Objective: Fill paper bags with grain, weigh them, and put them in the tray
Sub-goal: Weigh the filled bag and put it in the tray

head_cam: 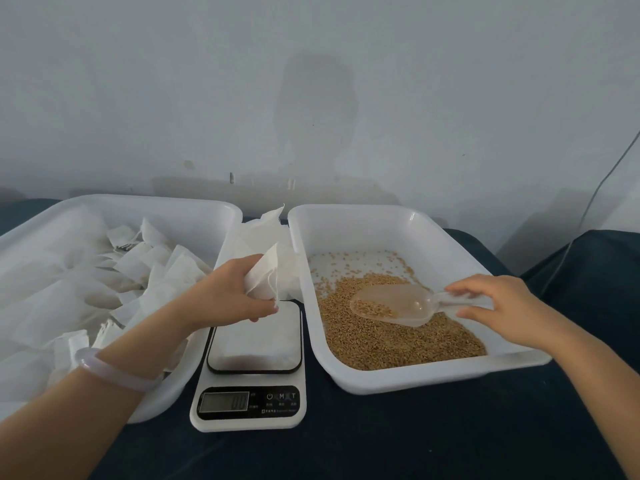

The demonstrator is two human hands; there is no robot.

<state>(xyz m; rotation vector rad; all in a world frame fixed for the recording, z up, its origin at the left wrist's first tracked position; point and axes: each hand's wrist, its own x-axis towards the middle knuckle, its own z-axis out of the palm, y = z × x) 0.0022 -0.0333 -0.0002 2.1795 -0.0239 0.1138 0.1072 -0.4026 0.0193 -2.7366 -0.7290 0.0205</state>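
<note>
The left hand (239,292) was curled around an empty white bag (265,275), gripping it by the lower part just above the far edge of the scale (249,386), with the bag's mouth pointing up. The right hand (502,306) pinched the handle of a clear scoop (394,304) between thumb and fingers, with a little grain (381,341) in its bowl, low over the heap in the right tray (415,379). Many bags (138,271) lay in the left tray (156,202), on the dark tabletop (381,438).
</note>
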